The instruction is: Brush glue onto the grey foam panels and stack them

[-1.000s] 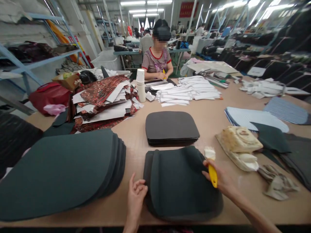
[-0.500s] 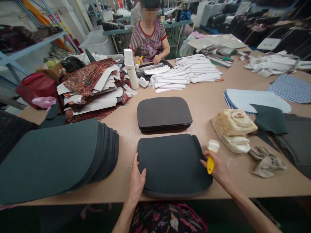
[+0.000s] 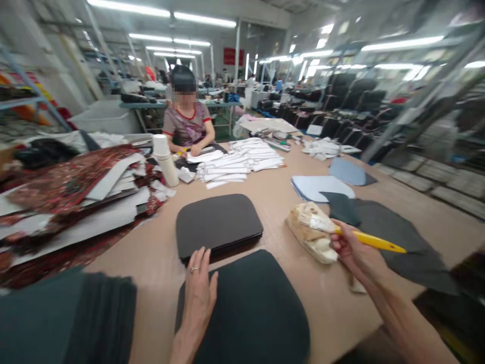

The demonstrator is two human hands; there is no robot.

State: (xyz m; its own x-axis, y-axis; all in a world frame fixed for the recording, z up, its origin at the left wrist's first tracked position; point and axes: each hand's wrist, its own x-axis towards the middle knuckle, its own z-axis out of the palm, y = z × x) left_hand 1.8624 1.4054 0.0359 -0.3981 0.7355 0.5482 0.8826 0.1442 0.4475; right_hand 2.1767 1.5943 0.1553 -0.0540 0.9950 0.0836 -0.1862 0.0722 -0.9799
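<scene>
My right hand (image 3: pixel 350 247) grips a brush (image 3: pixel 373 241) by its yellow handle. The white bristles lie against the top of a lumpy, cream-stained container (image 3: pixel 306 227), which looks wrapped in plastic; its contents cannot be made out. My left hand (image 3: pixel 199 290), a ring on one finger, rests open with fingers stretched over the far left corner of a stack of dark green panels (image 3: pixel 250 313). Just beyond its fingertips lies a stack of dark grey rounded panels (image 3: pixel 220 222).
A taller dark green stack (image 3: pixel 102 308) stands at the near left, patterned scraps (image 3: pixel 76 187) behind it. Farther off are a white bottle (image 3: pixel 165 162), white strips (image 3: pixel 242 159) and a seated co-worker (image 3: pixel 189 121). Pale blue pieces (image 3: pixel 318 188) and a grey sheet (image 3: pixel 397 237) lie right.
My right hand has left the green stack and carried the brush to the cream container. My left hand has moved from the stack's left side onto its far corner. The view has tilted up.
</scene>
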